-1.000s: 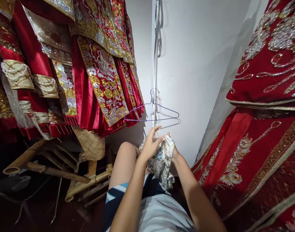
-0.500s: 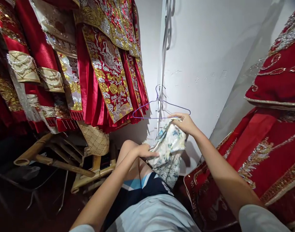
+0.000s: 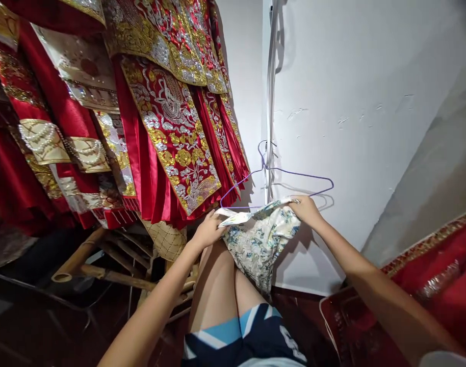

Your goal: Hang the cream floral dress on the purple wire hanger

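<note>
The floral cloth (image 3: 256,237) is cream with blue and green flowers; the hanger (image 3: 300,174) is purple; the embroidered panel (image 3: 175,135) is red, gold and silver.

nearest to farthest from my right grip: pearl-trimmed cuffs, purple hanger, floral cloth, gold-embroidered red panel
1. Floral cloth, held in the right grip
2. Purple hanger, just above
3. Gold-embroidered red panel, to the left
4. Pearl-trimmed cuffs, far left
</note>
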`<control>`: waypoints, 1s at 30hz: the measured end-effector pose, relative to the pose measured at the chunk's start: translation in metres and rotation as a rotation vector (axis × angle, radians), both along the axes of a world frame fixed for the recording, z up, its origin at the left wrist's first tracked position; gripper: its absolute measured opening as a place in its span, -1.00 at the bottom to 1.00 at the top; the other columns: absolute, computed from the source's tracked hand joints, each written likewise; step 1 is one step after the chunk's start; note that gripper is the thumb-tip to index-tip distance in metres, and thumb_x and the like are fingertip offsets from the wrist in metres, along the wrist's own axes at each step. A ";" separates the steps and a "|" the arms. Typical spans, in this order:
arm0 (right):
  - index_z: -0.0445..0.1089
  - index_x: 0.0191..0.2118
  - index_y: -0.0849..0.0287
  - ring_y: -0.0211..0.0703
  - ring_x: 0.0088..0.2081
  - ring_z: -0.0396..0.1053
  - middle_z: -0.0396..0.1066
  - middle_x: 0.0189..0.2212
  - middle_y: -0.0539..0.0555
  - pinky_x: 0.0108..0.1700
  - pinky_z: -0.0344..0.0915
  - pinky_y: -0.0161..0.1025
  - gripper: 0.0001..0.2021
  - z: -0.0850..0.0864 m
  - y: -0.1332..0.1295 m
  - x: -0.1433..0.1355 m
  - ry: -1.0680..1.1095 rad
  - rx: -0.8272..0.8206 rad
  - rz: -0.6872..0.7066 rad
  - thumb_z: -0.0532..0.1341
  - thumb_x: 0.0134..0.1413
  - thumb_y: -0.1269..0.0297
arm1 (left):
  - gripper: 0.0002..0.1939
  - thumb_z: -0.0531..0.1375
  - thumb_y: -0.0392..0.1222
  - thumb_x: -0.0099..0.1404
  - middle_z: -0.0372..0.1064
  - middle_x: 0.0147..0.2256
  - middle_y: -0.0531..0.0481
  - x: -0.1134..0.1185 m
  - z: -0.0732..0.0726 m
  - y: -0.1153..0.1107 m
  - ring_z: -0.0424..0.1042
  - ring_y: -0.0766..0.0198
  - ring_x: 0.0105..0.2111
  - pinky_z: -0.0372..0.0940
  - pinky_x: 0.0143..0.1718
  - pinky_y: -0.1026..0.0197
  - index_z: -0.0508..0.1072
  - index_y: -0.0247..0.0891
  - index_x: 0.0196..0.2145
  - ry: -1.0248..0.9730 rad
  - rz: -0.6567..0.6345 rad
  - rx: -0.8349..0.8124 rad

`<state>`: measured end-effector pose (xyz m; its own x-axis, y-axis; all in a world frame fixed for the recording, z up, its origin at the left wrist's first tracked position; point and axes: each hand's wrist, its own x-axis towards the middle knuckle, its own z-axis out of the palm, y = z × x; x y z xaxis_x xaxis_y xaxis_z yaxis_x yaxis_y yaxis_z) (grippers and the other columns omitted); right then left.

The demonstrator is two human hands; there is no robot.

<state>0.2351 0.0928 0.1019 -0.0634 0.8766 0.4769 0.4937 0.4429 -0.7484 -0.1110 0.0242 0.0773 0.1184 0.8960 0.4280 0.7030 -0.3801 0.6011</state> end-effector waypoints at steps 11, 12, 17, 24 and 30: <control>0.16 -0.61 0.14 -0.24 -0.49 0.01 0.00 -0.62 -0.07 -0.46 -0.06 -0.30 -0.77 0.000 -0.010 0.000 0.009 -0.021 0.013 0.10 -0.05 0.18 | -0.63 0.02 0.05 0.27 0.52 -0.32 -0.13 0.008 0.059 0.008 0.47 0.02 -0.27 0.35 -0.14 0.04 0.43 -0.24 -0.48 0.171 0.106 -0.279; 0.14 -0.61 0.13 -0.25 -0.49 0.00 -0.02 -0.62 -0.06 -0.46 -0.07 -0.30 -0.77 -0.001 -0.010 0.000 0.012 -0.019 0.015 0.10 -0.04 0.19 | -0.65 0.05 0.06 0.24 0.51 -0.39 -0.11 0.007 0.061 0.011 0.46 0.03 -0.33 0.35 -0.21 0.06 0.42 -0.23 -0.51 0.180 0.109 -0.301; 0.11 -0.59 0.13 -0.25 -0.47 -0.01 -0.02 -0.59 -0.06 -0.45 -0.06 -0.30 -0.78 -0.001 -0.010 0.001 0.048 -0.061 0.029 0.10 -0.04 0.21 | -0.69 0.06 0.03 0.24 0.47 -0.45 -0.09 0.012 0.076 0.020 0.43 0.07 -0.38 0.30 -0.28 0.09 0.34 -0.21 -0.53 0.206 0.148 -0.290; 0.11 -0.59 0.14 -0.27 -0.48 0.00 0.01 -0.59 -0.07 -0.45 -0.05 -0.30 -0.80 -0.005 -0.012 -0.010 0.127 -0.156 0.061 0.11 -0.07 0.23 | -0.67 0.03 0.05 0.31 0.27 -0.52 0.05 0.045 0.107 0.030 0.25 0.24 -0.48 0.13 -0.39 0.20 0.29 -0.22 -0.48 0.104 0.080 -0.042; 0.32 -0.48 0.15 -0.23 -0.48 0.15 0.17 -0.58 -0.08 -0.43 0.06 -0.31 -0.93 -0.006 -0.032 -0.012 0.127 -0.073 0.105 0.10 -0.10 0.34 | -0.84 0.11 -0.08 0.33 0.30 -0.48 0.06 0.052 0.102 0.064 0.30 0.22 -0.46 0.10 -0.39 0.21 0.30 -0.20 -0.35 0.134 0.074 0.168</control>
